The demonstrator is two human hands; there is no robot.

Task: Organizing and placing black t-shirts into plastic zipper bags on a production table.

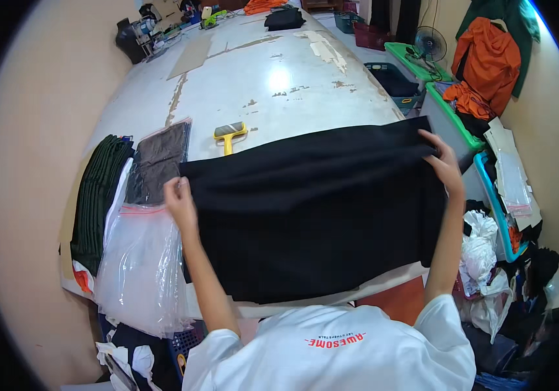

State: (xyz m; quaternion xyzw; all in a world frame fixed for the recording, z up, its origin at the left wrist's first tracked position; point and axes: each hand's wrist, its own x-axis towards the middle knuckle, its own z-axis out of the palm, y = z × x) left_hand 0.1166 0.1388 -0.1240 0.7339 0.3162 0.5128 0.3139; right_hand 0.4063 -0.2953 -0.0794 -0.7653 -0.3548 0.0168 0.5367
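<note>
A large piece of black fabric (312, 228) spreads across the near end of the white table (247, 91). My left hand (178, 195) pinches its upper left corner. My right hand (442, 159) grips the right side near the upper corner. A yellow-handled lint roller (229, 135) lies just beyond the fabric. Left of my left hand are a dark garment in a clear bag (152, 159), a pile of clear plastic bags (136, 260) and a stack of dark green folded garments (97, 195).
Green-lidded bins (448, 111), baskets (383, 85), a fan (430, 44) and hanging orange clothes (484, 58) line the right. A sewing machine (141, 29) and folded black cloth (284, 19) stand at the far end. White bagged items (480, 247) crowd the near right; a wall (32, 163) borders the left.
</note>
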